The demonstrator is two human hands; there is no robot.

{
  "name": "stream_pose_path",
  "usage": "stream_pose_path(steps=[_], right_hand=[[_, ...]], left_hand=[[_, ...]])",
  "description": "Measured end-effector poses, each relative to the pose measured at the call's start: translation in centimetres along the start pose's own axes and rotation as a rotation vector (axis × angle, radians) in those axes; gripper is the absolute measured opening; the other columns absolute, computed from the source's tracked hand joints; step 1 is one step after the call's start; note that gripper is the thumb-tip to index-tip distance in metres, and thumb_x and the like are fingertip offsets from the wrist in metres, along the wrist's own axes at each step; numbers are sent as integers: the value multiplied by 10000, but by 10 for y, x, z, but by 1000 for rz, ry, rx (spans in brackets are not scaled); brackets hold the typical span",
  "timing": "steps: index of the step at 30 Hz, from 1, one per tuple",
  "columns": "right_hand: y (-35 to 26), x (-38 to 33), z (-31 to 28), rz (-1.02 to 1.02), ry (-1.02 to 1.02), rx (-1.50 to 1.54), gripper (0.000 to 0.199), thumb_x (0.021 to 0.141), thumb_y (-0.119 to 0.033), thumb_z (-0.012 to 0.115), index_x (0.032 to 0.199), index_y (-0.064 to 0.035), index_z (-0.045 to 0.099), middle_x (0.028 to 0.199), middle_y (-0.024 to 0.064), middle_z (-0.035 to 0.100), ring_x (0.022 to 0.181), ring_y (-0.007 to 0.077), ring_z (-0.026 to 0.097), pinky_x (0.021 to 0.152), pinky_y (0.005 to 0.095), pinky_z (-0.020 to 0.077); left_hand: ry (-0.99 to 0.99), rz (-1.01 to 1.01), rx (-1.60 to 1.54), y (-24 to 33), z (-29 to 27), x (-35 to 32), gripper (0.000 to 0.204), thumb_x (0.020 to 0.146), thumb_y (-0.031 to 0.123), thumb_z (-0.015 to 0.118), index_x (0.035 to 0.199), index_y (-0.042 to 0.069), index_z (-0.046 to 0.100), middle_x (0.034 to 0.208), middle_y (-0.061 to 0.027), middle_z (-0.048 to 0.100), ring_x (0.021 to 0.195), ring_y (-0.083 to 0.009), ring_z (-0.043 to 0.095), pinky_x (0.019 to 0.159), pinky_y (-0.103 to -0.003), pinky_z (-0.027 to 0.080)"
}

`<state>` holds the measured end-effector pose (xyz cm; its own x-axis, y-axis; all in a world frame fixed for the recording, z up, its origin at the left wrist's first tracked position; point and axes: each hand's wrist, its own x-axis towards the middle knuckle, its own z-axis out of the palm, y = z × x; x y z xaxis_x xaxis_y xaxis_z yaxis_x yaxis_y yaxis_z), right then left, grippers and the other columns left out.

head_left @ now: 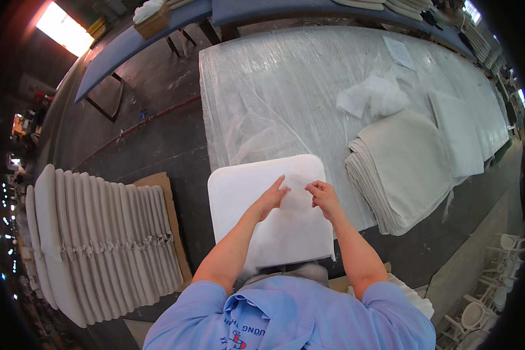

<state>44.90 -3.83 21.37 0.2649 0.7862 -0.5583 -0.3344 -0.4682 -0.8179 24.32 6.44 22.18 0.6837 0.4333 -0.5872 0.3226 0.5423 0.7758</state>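
A white padded panel with rounded corners, like a seat cushion point(239, 189), lies in front of me, close to my body. Over its right part spreads a thin, whitish, see-through sheet point(300, 201), hard to tell from the white surface. My left hand point(269, 199) is above the middle of the cushion, index finger stretched out and thumb apart, with nothing visible in it. To its right, my right hand point(324, 197) is closed in a pinch near the cushion's right edge. Whatever lies between those fingertips is too small to make out.
Plastic film covers a large low surface point(256, 87) ahead. On it lie stacked grey-beige fabric pieces point(411, 157) and crumpled white wrap point(379, 96). A row of pale cushions point(108, 233) stands at left beside cardboard point(172, 216). Blue-topped tables point(134, 49) line the back; white chair frames point(475, 315) stand lower right.
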Motion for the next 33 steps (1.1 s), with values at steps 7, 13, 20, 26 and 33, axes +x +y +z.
stream_pose_path(steps=[7, 13, 20, 26, 33], right_hand=[[-10, -32, -11, -145, 399, -77, 172, 959, -211, 702, 1024, -52, 713, 662, -47, 522, 520, 55, 455, 463, 270, 420], [-14, -70, 27, -35, -27, -438, 208, 905, -215, 761, 1045, -68, 714, 668, -47, 532, 545, 78, 485, 476, 273, 420], [3, -60, 23, 55, 18, 126, 175, 911, -244, 779, 944, -98, 689, 674, -71, 530, 519, 51, 459, 488, 258, 422], [10, -54, 10, 163, 46, 142, 218, 912, -255, 776, 1042, -102, 691, 685, -65, 556, 553, 84, 513, 512, 276, 458], [-7, -65, -18, -246, 155, -803, 538, 872, -247, 763, 1365, -95, 611, 930, 118, 686, 813, 239, 649, 718, 360, 548]], left_hand=[[360, 191, 919, -50, 19, -17, 624, 831, 306, 786, 1396, 124, 595, 1330, -149, 581, 1250, -336, 548, 1107, -420, 426], [272, 430, 804, -34, 6, -15, 366, 885, 296, 759, 1156, 50, 734, 1228, -146, 665, 1126, -322, 629, 1036, -412, 475], [-102, 74, -148, 2, 3, -26, 661, 996, 444, 643, 1546, 143, 433, 1411, -79, 586, 1367, -227, 467, 1123, -444, 362], [-83, -83, 66, -48, -2, -33, 340, 940, 266, 742, 1227, 90, 694, 1035, -47, 714, 912, -149, 628, 792, -309, 480], [101, 77, 368, -54, 18, -36, 217, 938, 187, 684, 1102, 52, 728, 873, -61, 704, 777, -160, 623, 723, -314, 499]])
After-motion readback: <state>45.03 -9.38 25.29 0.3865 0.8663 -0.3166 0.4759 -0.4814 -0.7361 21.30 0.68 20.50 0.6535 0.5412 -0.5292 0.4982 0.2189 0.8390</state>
